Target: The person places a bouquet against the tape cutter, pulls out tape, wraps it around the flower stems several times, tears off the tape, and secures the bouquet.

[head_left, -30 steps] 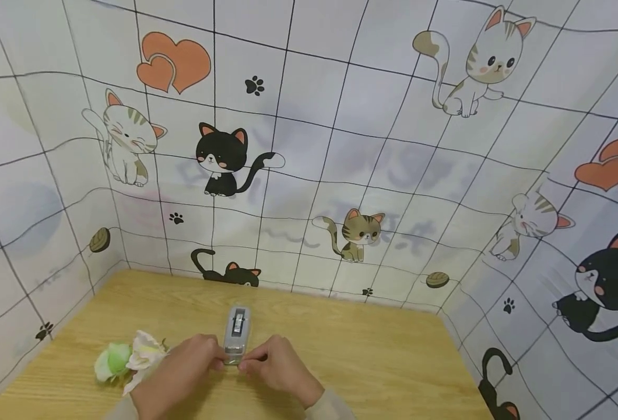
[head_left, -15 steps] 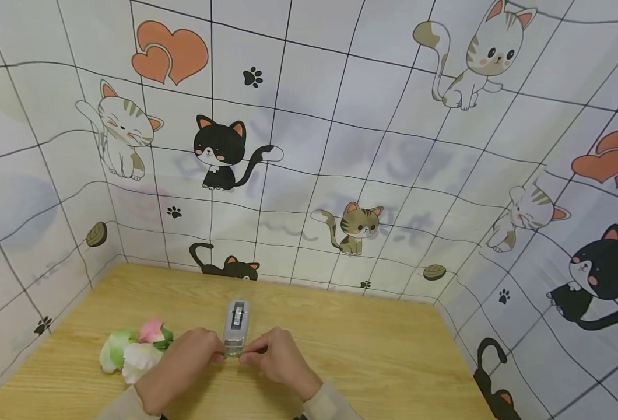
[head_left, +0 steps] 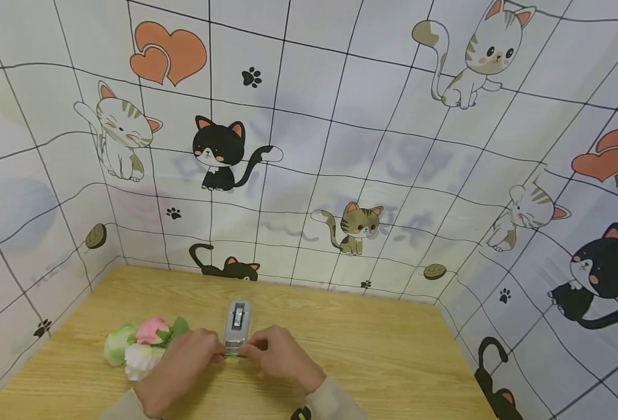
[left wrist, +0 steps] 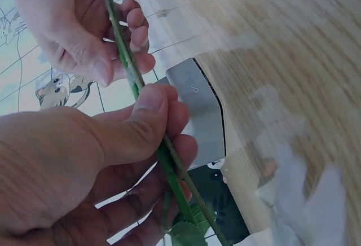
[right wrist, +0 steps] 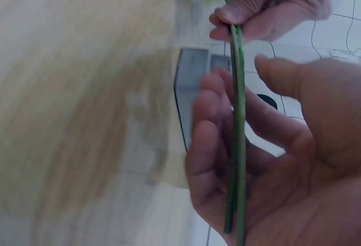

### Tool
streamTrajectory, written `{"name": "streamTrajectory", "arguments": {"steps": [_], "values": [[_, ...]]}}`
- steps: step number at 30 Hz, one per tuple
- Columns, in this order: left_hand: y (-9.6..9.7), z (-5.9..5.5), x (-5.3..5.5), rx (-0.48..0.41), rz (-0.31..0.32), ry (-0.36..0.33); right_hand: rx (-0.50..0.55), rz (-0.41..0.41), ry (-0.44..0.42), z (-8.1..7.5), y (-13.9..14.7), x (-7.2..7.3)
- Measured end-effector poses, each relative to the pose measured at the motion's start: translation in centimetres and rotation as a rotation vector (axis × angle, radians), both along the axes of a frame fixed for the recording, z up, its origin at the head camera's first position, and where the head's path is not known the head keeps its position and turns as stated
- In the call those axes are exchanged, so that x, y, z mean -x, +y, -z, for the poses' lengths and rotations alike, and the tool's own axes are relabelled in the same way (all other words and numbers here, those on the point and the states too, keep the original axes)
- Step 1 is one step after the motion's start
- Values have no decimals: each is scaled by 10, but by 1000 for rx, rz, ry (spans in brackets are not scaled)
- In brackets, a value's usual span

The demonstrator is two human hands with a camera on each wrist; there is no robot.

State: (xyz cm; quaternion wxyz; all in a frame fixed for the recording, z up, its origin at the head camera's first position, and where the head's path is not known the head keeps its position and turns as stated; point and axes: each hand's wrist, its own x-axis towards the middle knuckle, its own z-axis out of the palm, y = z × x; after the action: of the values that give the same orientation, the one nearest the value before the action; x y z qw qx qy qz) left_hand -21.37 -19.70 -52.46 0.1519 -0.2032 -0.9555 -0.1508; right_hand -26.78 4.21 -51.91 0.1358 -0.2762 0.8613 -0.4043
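Note:
My left hand [head_left: 187, 363] pinches a small bundle of green flower stems [left wrist: 125, 51] between thumb and fingers. Three artificial blooms lie to its left in the head view: a green one [head_left: 120, 345], a pink one [head_left: 150, 330] and a white one [head_left: 142, 361]. The stems' bare ends cross my right hand [head_left: 283, 360], whose fingers cup loosely underneath while the thumb stands apart, as the right wrist view shows. A shiny patch shows on the stems in the left wrist view. Just beyond both hands stands a grey tape dispenser [head_left: 238, 319], marked "deli", its front end partly hidden.
A light wooden table [head_left: 351, 356] bears everything. Behind and on both sides rise white gridded walls [head_left: 309, 146] printed with cartoon cats, hearts and paw prints.
The blooms have turned and shifted slightly right, and the pink one with green leaves has come into sight. My right thumb and fingers have shifted slightly at the stems.

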Motion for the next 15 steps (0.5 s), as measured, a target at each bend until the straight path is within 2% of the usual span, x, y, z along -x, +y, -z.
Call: {"name": "streamTrajectory", "arguments": {"steps": [7,10,15], "values": [[4,-3,0,81,-26,53,-68,-90,-67,-7,1,3],[5,-3,0,105,-33,70,-89,-92,-67,-5,1,3],[5,-3,0,106,-45,94,-131,-74,-19,-4,0,3]]}}
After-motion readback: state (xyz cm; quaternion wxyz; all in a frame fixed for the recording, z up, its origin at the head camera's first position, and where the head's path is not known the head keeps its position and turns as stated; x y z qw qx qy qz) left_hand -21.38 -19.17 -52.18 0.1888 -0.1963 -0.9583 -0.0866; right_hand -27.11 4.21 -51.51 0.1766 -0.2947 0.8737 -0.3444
